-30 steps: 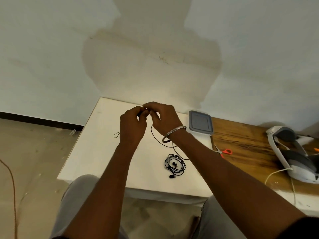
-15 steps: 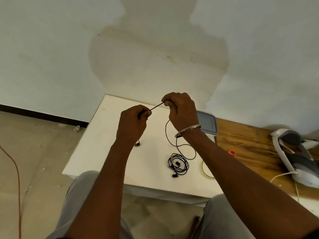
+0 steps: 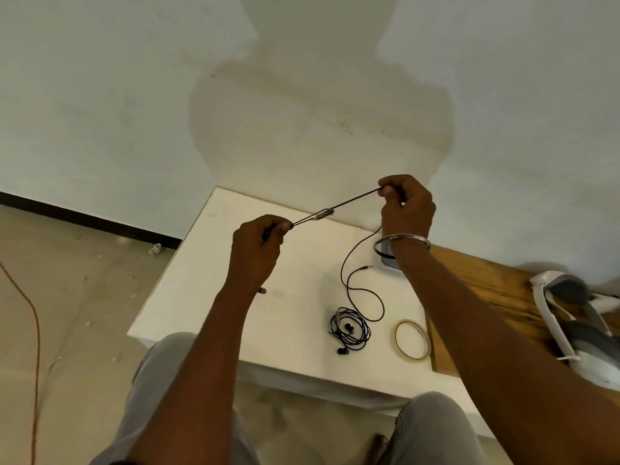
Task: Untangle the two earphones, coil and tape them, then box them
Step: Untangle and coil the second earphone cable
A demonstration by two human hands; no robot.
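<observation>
Your left hand (image 3: pixel 256 245) is closed in a pinch on one end of the loose earphone cable (image 3: pixel 349 273). Your right hand (image 3: pixel 406 204) is closed in a pinch further along the same cable. Between the two hands the cable runs taut above the table (image 3: pixel 208 297), and the inline remote (image 3: pixel 323 213) sits about midway on that span.

From the right hand the rest of the cable drops to the table in open curves. Its plug lies near the container (image 3: pixel 389 265) at the far right. The second earphone (image 3: pixel 350 330) lies already coiled on the near part of the table, just left of the tape roll (image 3: pixel 412 338).

Procedure for the step in hand, judged to be straightening before coiling:

1. Keep the tension light. Do not pull against the remote or the joints at either end.
2. Slide the right hand along the cable toward the plug so that any twist runs off the free end.
3. Check that the hanging curves do not cross the coiled earphone. They lie close to it.
4. Begin the coil from the left hand, using loops of even size.
5. Keep the tape roll within reach of the right hand.

No brand, label or writing can be read on the cable, tape, container or the white headset (image 3: pixel 570 317) at the far right; the remote may carry markings, but it is too small to tell.
</observation>
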